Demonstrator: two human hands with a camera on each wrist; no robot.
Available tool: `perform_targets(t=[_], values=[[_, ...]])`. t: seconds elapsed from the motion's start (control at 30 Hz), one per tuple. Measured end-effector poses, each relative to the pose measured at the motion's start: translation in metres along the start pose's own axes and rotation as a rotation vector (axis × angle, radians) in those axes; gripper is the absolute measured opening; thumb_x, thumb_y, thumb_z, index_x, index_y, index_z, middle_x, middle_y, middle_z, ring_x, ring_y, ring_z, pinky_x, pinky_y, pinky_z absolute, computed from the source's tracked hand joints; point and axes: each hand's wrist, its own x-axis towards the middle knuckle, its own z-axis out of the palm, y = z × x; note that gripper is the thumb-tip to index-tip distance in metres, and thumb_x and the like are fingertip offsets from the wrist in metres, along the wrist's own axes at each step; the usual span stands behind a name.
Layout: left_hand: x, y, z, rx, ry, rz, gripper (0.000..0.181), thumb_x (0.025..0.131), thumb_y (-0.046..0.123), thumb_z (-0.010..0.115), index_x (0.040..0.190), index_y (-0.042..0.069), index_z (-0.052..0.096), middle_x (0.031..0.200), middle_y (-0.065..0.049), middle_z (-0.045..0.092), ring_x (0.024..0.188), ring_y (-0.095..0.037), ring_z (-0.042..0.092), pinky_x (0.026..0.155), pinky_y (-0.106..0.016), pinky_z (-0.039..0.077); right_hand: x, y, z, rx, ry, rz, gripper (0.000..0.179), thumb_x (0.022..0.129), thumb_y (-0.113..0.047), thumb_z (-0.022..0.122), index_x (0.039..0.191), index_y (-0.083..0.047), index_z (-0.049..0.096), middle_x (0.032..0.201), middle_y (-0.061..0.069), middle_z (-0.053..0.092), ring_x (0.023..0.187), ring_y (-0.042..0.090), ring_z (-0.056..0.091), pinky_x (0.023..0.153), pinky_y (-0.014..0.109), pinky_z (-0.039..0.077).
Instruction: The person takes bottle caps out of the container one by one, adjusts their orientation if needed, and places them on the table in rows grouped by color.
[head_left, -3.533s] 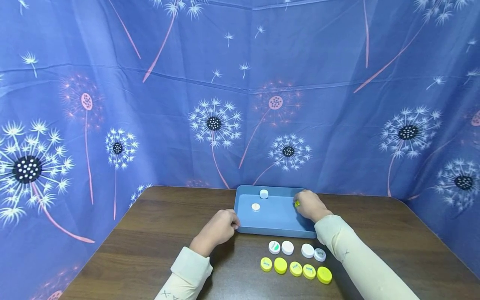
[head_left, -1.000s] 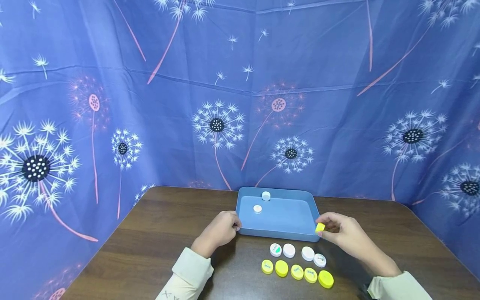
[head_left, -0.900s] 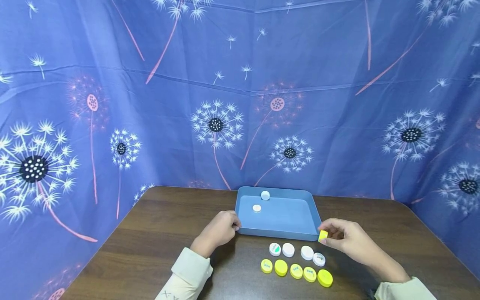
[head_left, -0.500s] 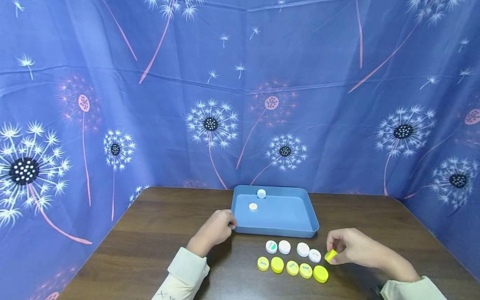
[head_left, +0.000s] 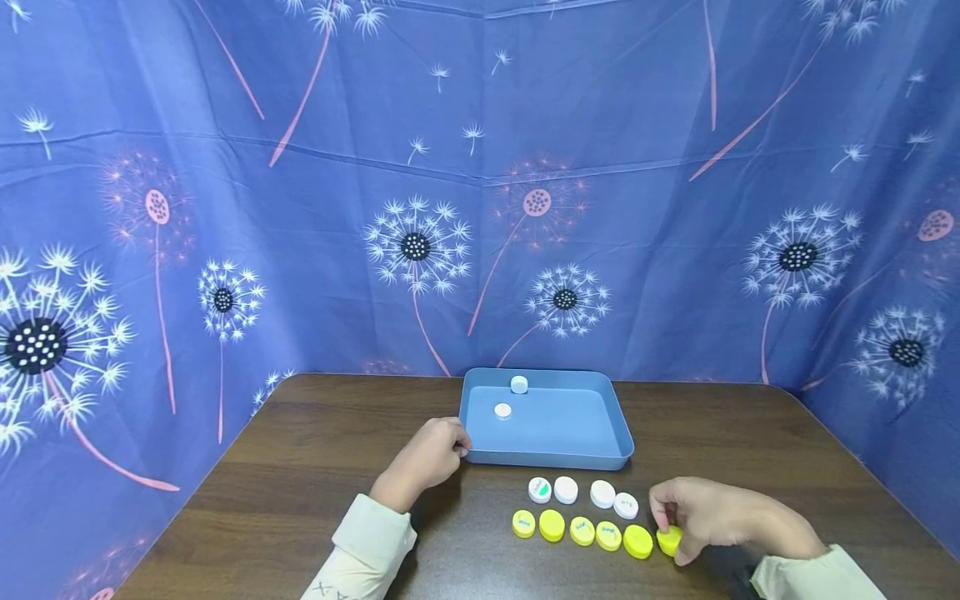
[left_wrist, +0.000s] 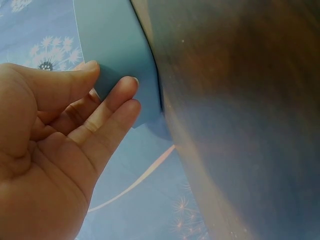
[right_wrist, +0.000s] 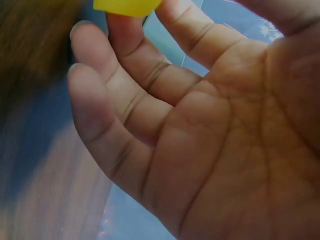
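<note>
My right hand (head_left: 712, 515) pinches a yellow bottle cap (head_left: 670, 541) between thumb and fingers, low at the right end of a row of yellow caps (head_left: 582, 531). Part of the held cap (right_wrist: 127, 6) shows at the top of the right wrist view. With thumb and fingers, my left hand (head_left: 429, 458) holds the near-left corner of a blue tray (head_left: 540, 459); the left wrist view has the thumb on one side of the tray wall (left_wrist: 120, 50) and fingers on the other. Inside the tray lie two white caps, one (head_left: 519, 384) by the back wall and another (head_left: 502, 412) nearer the left.
Several white caps form a second row between the tray and the yellow row, among them one with a green mark (head_left: 539, 490) and a plain one (head_left: 602, 494). All stands on a brown wooden table (head_left: 300, 467), with a blue dandelion-print cloth (head_left: 337, 208) hanging behind.
My right hand has taken the yellow cap out of the tray's right side and carried it toward me, down beside the yellow row. The left hand stays at the tray corner.
</note>
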Motion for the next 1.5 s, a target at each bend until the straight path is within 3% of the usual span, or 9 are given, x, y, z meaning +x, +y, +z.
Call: perform_targets(t=[0.2,0.6,0.73,0.9,1.17,1.33,1.5], values=[[0.000,0.000,-0.001,-0.008,0.001,-0.004,0.015,0.086,-0.008,0.063,0.084,0.003,0.075,0.082,0.004,0.062,0.080,-0.010,0.060,0.074,-0.028,0.055,-0.001,-0.001,0.003,-0.037,-0.026,-0.016,0.036,0.061,0.009,0.081,0.082,-0.004,0.054,0.072,0.001,0.053,0.063,0.010,0.046,0.054,0.020,0.037],[0.000,0.000,0.000,-0.010,-0.006,-0.018,0.016,0.086,-0.007,0.063,0.084,0.003,0.075,0.082,0.004,0.062,0.079,-0.010,0.060,0.073,-0.028,0.055,-0.001,0.000,0.005,-0.106,0.002,-0.002,0.035,0.062,0.004,0.084,0.079,-0.007,0.055,0.070,-0.002,0.053,0.059,0.007,0.047,0.052,0.019,0.035],[0.000,0.000,-0.001,-0.008,-0.005,-0.020,0.016,0.086,-0.007,0.063,0.084,0.003,0.075,0.082,0.004,0.062,0.078,-0.009,0.060,0.073,-0.028,0.055,-0.003,-0.002,0.004,-0.088,-0.007,0.001,0.035,0.062,0.005,0.083,0.080,-0.005,0.055,0.070,0.000,0.054,0.060,0.009,0.048,0.052,0.020,0.036],[0.000,0.000,-0.001,-0.001,-0.002,-0.012,0.016,0.086,-0.008,0.063,0.083,0.003,0.075,0.082,0.003,0.062,0.079,-0.010,0.060,0.073,-0.028,0.055,-0.006,-0.006,0.002,-0.139,0.030,0.022,0.036,0.064,0.001,0.084,0.082,-0.006,0.054,0.076,0.004,0.053,0.065,0.013,0.048,0.054,0.023,0.039],[0.002,-0.002,0.001,-0.007,0.001,-0.001,0.015,0.084,-0.008,0.064,0.082,0.003,0.074,0.081,0.003,0.062,0.078,-0.010,0.060,0.073,-0.028,0.055,0.005,-0.019,0.001,-0.197,0.093,-0.183,0.028,0.082,-0.018,0.079,0.087,-0.008,0.053,0.077,-0.005,0.049,0.066,0.003,0.047,0.054,0.023,0.040],[0.002,-0.003,0.002,-0.010,-0.010,-0.019,0.015,0.085,-0.006,0.064,0.082,0.005,0.074,0.081,0.005,0.062,0.079,-0.009,0.060,0.073,-0.028,0.054,0.022,-0.042,0.001,-0.269,0.175,-0.234,0.021,0.087,-0.020,0.075,0.087,-0.010,0.057,0.071,-0.010,0.051,0.064,0.002,0.047,0.053,0.023,0.042],[0.002,-0.002,0.002,-0.016,-0.009,-0.019,0.016,0.085,-0.007,0.064,0.084,0.005,0.075,0.083,0.004,0.063,0.081,-0.010,0.062,0.075,-0.029,0.055,0.040,-0.075,-0.001,-0.426,0.261,-0.272,0.014,0.089,-0.023,0.074,0.091,-0.019,0.061,0.080,-0.012,0.058,0.073,0.004,0.054,0.063,0.026,0.049]])
